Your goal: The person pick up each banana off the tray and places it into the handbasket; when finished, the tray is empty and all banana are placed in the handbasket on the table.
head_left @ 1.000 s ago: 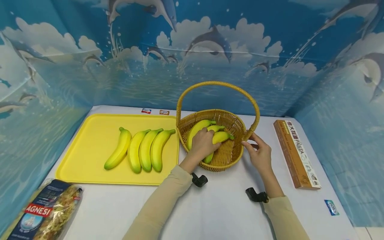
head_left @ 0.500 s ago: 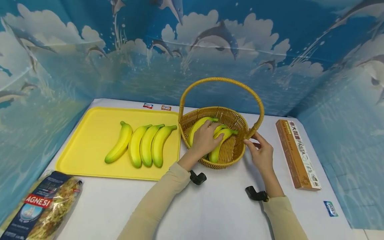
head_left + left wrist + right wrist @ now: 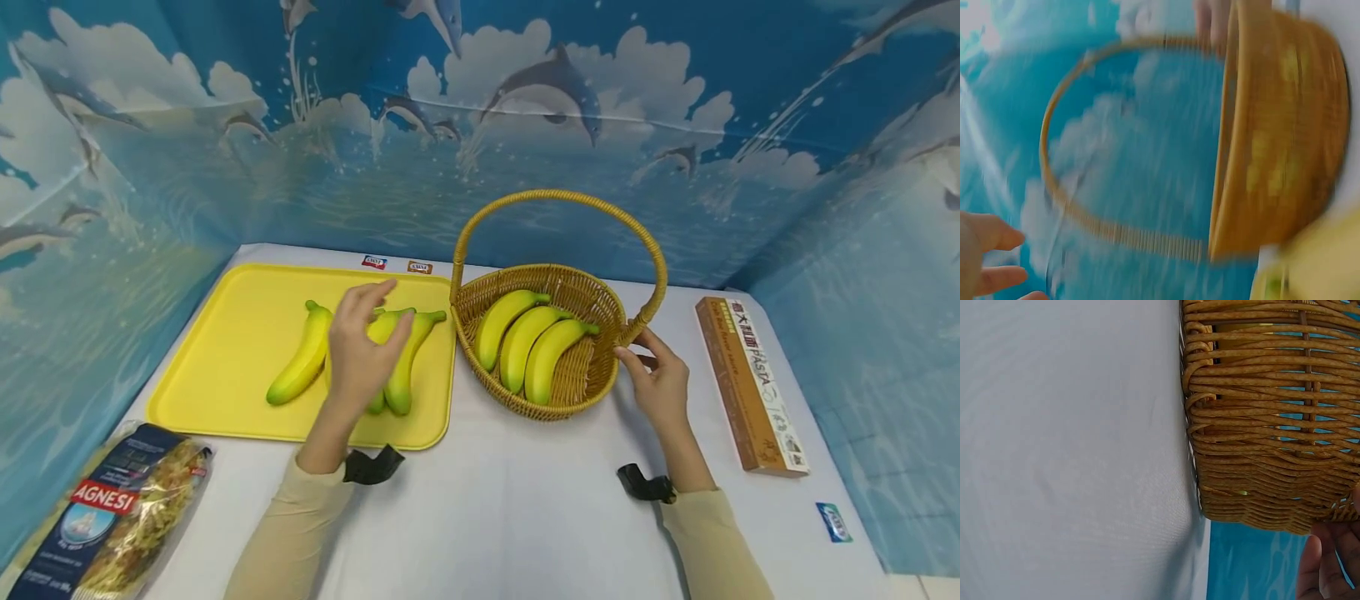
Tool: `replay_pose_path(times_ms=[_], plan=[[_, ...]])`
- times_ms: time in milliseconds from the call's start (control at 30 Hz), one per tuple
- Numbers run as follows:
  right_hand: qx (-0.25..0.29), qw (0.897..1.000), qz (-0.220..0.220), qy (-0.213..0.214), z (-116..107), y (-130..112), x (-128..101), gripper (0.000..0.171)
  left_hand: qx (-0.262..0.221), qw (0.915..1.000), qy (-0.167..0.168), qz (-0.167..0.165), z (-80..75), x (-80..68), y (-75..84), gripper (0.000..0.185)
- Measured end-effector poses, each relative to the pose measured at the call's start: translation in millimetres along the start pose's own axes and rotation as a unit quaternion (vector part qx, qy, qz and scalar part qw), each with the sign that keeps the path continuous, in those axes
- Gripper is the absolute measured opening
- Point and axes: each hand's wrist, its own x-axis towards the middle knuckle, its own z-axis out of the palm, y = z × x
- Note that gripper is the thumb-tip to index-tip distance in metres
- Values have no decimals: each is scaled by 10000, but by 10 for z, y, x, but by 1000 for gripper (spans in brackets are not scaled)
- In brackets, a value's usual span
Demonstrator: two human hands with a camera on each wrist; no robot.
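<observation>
A woven basket (image 3: 557, 407) with a tall hoop handle (image 3: 558, 196) stands on the white table and holds three yellow-green bananas (image 3: 525, 342) side by side. Left of it lies a yellow tray (image 3: 225, 333) with several more bananas (image 3: 300, 367). My left hand (image 3: 360, 346) hovers over the tray's bananas with its fingers loosely spread, holding nothing and hiding part of them. My right hand (image 3: 656, 379) rests against the basket's right rim beside the handle base. The right wrist view shows the basket wall (image 3: 1260, 425) and my fingertips (image 3: 1319, 569) next to it. The left wrist view is blurred, showing the basket (image 3: 1285, 137).
A bag of dry pasta (image 3: 112, 517) lies at the table's front left. A long brown pasta box (image 3: 750, 383) lies to the right of the basket. Small labels (image 3: 834, 521) sit on the white table (image 3: 510, 517). Blue dolphin-print walls close in three sides.
My left hand has come out of the basket and moved left over the tray's bananas. Three bananas now lie uncovered in the basket. My right hand stays at the rim.
</observation>
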Motion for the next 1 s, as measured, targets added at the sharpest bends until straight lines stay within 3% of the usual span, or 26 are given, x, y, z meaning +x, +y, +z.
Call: replay_pose_path(times_ms=[167,300,567,1000], plan=[[-89,10000,-4,-32,2,-22,22,44,330,9949,721,-621,-532,18,-393,48],[-120,9999,68,-24,-30,-26,16,45,596,9892,769,-1094,-737,-16,-690,48],[-163,9997,169,-94,-42,7,6,44,1085,9693,-270,-2192,-795,-140,-1162,59],[-151,9998,125,-63,-22,16,-4,44,1021,9551,-1010,-2593,-754,-249,-1486,68]])
